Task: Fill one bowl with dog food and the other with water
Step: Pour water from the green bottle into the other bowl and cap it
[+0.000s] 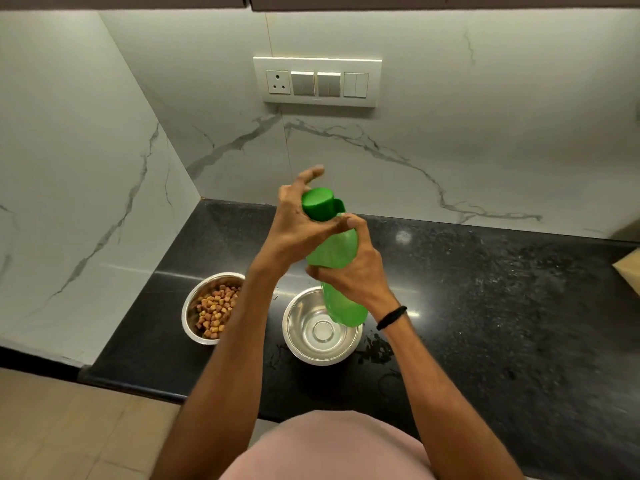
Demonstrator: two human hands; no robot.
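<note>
A green plastic bottle is held above the counter, over the right steel bowl. My right hand grips the bottle's body. My left hand wraps around the darker green cap, with the fingers spread past it. The right bowl looks shiny inside; I cannot tell whether it holds water. The left steel bowl holds brown dog food kibble and stands partly behind my left forearm.
Both bowls stand on a black speckled counter in a corner of white marble walls. A switch panel is on the back wall. Water drops lie around the right bowl. A brown object pokes in at the right edge.
</note>
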